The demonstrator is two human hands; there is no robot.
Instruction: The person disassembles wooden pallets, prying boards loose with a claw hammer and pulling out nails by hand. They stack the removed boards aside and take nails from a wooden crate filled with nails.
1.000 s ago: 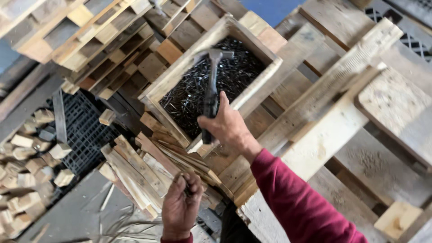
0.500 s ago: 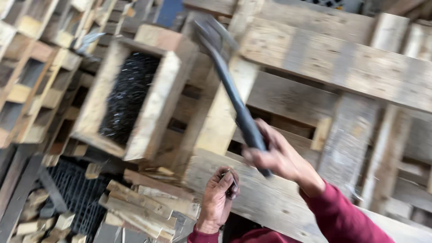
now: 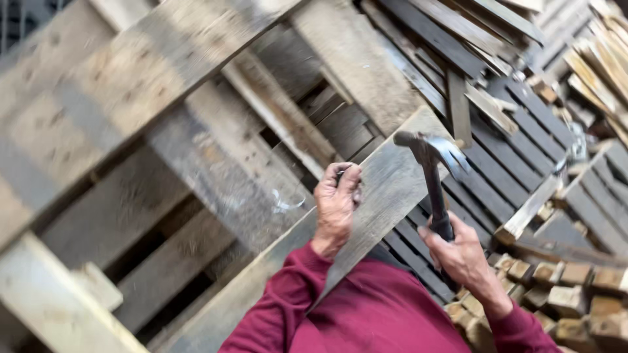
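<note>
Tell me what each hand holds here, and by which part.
The right hand grips a dark metal claw hammer low on its handle. The left hand is closed against the grey wooden plank; what it pinches cannot be told.

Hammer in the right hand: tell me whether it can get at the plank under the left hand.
Probably yes: the hammer is raised beside the plank, with nothing between; only the left hand sits there.

left hand [image 3: 337, 204]: on the slanted plank [image 3: 386, 183], fingers pinched at its face
right hand [image 3: 461, 252]: right of the plank, gripping my hammer [image 3: 432, 171] by the handle
hammer head: above my right hand, just beside the plank's right edge
pallets [image 3: 150, 131]: left of and behind the plank
wood blocks [image 3: 562, 287]: piled lower right, beside my right wrist
</note>
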